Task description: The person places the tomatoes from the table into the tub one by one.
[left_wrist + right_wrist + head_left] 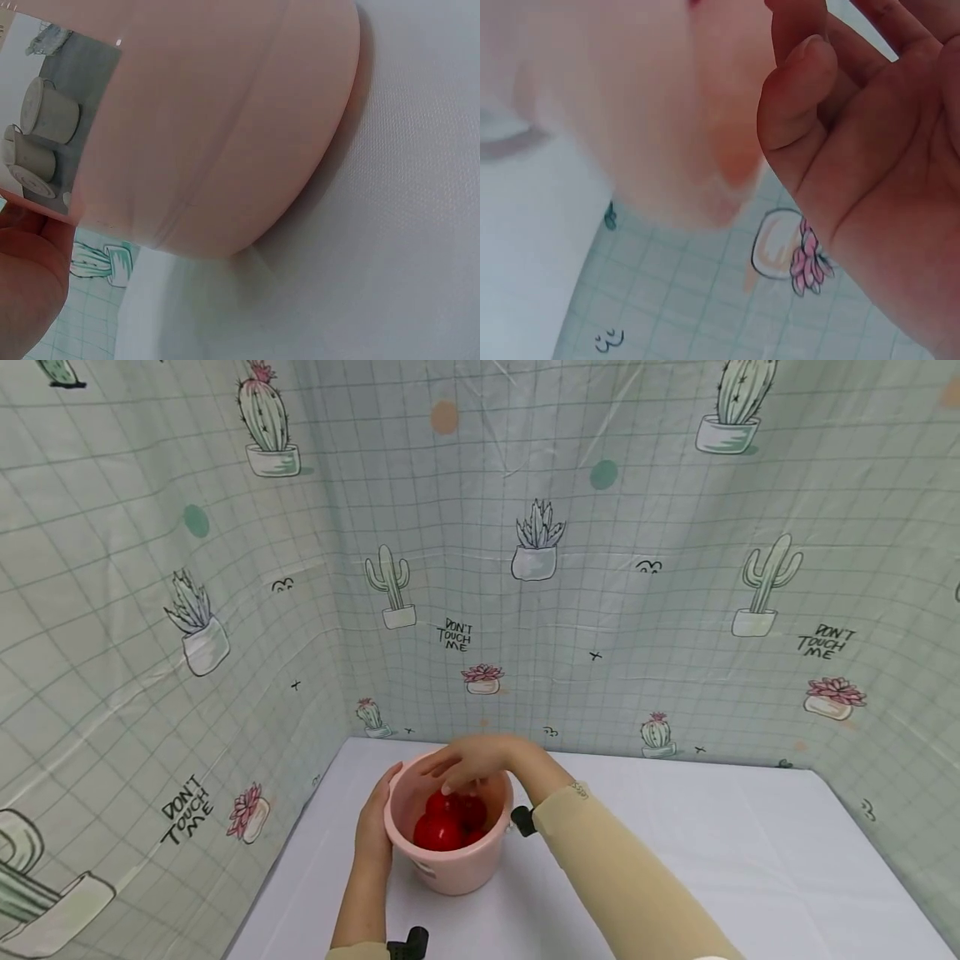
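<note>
A pink bucket (pixel 453 870) stands upright on the white-covered table, with several shiny red round things (pixel 438 832) inside it. My left hand (pixel 373 827) rests along the bucket's left outer wall, fingertips up by the rim; the left wrist view shows the same hand (pixel 30 281) beside the bucket's picture label (pixel 49 112). Over the bucket's mouth, my right hand (pixel 476 760) reaches in from the right, its fingers loosely bent just above the topmost red thing. Between thumb and fingers of the right hand (pixel 885 142), nothing held shows in the right wrist view.
The white tabletop (pixel 675 860) stretches to the right of the bucket. Behind and at the left hangs a gridded curtain (pixel 480 568) printed with cacti. Dark camera mounts (pixel 523 821) sit on both wrists, over beige sleeves (pixel 615 868).
</note>
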The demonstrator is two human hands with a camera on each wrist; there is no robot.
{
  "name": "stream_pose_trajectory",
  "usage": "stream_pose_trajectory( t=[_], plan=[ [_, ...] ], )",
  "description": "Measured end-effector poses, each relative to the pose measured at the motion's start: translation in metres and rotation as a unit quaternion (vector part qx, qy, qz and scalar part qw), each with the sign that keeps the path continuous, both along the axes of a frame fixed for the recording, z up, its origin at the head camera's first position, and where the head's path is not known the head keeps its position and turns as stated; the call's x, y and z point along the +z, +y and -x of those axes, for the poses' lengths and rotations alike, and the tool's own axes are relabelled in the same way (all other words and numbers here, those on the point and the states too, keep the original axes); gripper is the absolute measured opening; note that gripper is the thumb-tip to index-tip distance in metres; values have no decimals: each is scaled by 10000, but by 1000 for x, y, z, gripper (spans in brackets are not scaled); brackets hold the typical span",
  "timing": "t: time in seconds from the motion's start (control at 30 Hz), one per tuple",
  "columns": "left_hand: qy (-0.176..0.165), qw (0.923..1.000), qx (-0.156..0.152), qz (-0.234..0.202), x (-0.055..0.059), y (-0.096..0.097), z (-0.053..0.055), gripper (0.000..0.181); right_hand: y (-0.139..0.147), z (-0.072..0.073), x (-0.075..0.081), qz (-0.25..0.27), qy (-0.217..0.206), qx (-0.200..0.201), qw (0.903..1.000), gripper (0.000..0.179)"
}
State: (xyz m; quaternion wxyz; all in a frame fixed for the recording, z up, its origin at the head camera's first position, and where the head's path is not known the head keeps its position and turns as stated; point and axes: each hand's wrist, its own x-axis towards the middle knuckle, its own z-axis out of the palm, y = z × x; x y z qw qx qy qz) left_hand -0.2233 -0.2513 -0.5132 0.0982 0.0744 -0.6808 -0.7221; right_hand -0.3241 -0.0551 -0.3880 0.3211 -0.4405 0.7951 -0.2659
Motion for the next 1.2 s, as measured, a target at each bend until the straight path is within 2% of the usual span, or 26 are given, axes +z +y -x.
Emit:
stream_pose_trajectory(
  t=[0.13,0.33,0.47,0.63,0.7,0.77,0.83,0.9,1.0,1.1,1.2],
  plan=[
    [10,10000,9,42,-1,0,0,46,16,0,-1,-18,481,-358,9982,44],
    [66,9998,11,198,1,-1,0,46,55,-9,-1,336,945,-1020,9897,35],
    [38,9994,112,317,2,-3,-1,47,90,-23,-6,595,1258,-1539,9782,34],
    [4,9990,163,423,1,-5,-2,48,141,-50,-20,805,1725,-2110,9588,31],
    [-5,9987,170,477,2,-5,-2,48,159,-64,-29,766,2038,-2294,9487,32],
    [-15,9988,152,476,2,-5,-2,48,175,-79,-40,768,2413,-2497,9346,34],
    [5,9989,87,456,2,-5,-2,48,188,-96,-51,789,2884,-2688,9156,37],
    [14,9990,3,453,3,-7,-2,48,198,-113,-60,779,3356,-2904,8928,40],
    [-109,9977,-82,669,7,-14,-4,48,208,-134,-71,714,3859,-3133,8648,46],
    [-291,9935,-111,1093,15,-23,-8,54,213,-151,-78,509,4067,-3316,8497,52],
    [-443,9832,50,1770,26,-31,-14,60,216,-161,-81,322,4128,-3423,8435,57]
  ],
)
